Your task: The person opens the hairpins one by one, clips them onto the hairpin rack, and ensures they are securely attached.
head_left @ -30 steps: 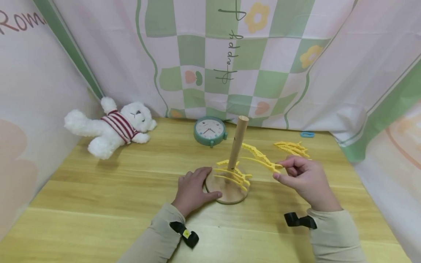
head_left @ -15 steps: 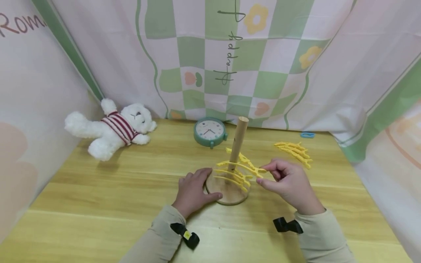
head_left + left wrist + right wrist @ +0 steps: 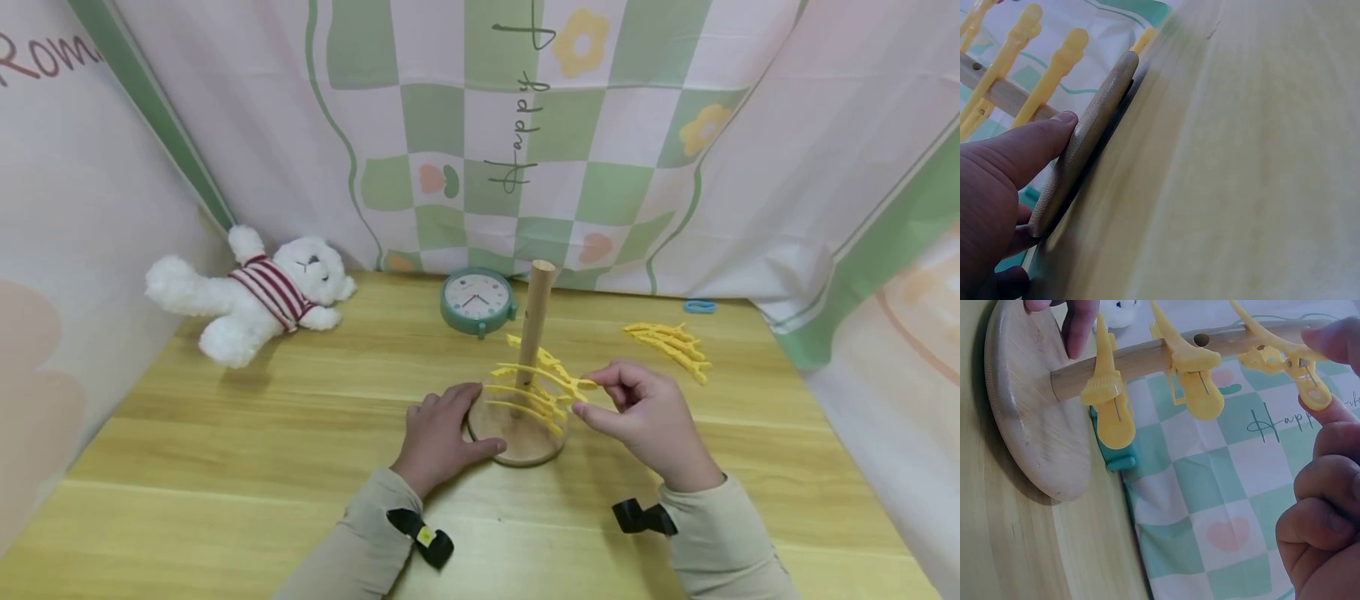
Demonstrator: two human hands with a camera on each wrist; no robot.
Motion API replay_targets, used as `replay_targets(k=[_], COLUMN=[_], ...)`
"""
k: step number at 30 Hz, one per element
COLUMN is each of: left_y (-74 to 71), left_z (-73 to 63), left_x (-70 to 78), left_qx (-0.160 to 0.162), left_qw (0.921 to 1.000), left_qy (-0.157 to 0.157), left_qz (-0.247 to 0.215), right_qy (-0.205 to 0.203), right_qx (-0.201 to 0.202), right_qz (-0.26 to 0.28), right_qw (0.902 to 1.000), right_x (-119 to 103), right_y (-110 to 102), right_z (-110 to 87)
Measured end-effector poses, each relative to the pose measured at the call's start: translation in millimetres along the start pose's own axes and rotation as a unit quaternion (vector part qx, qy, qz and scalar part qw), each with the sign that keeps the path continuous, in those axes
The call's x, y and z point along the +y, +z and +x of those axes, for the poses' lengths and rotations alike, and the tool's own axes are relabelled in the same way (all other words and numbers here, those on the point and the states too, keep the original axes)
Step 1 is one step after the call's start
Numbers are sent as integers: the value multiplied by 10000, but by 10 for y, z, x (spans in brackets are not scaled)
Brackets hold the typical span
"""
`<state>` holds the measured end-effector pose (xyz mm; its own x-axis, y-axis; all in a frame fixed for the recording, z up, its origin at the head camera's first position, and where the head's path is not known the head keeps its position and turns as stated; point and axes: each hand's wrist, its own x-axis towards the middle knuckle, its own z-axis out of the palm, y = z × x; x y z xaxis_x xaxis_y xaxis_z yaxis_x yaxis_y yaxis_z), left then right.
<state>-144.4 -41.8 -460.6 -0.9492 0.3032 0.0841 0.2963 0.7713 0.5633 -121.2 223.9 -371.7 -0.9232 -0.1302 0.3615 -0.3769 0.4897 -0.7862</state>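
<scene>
A wooden stand has a round base (image 3: pixel 528 452) and an upright post (image 3: pixel 538 296). My left hand (image 3: pixel 442 437) holds the base at its left edge; in the left wrist view the thumb (image 3: pixel 1041 140) lies on top of it. With thumb and index finger, my right hand (image 3: pixel 652 421) pinches the tail end of a yellow alligator hair clip (image 3: pixel 1302 365). Its jaws are spread, one on either side of the post. Lower down, two more yellow clips, a middle one (image 3: pixel 1194 375) and one by the base (image 3: pixel 1109 394), are clamped on the post.
Several yellow clips (image 3: pixel 671 343) lie on the table at the right, with a small blue object (image 3: pixel 699 307) behind. A green clock (image 3: pixel 477 300) lies behind the post. At the back left is a white plush bear (image 3: pixel 273 287); a patterned curtain (image 3: pixel 495 125) hangs behind.
My right hand has moved left with the spread clip, which has come from right of the post to around it. The post tilts slightly left since half a second ago. My left hand stays on the base.
</scene>
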Motion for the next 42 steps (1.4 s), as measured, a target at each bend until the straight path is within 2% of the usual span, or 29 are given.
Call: replay_targets(k=[4,11,14,32,42], left_y=[-7,-10,-11,-30,-19], left_z=[2,-1,-1,-13,-12], left_x=[3,10,18,45,28], left_qx=[-16,-49,-59,-103,-56], left_qw=[10000,10000,10000,9998,9999], left_qy=[-14,-47,-31,13,45], left_qz=[-15,28,55,155,85], right_qy=[42,-318,-349,-84,5], right_qx=[-12,26,59,112,-256], right_qz=[29,-162,-176,-247,3], right_qw=[10000,9994,9992,9996,9997], right_x=[-12,4,-1,-52,-50], right_y=[-3,18,33,160,79], right_z=[-1,-1,-1,8,10])
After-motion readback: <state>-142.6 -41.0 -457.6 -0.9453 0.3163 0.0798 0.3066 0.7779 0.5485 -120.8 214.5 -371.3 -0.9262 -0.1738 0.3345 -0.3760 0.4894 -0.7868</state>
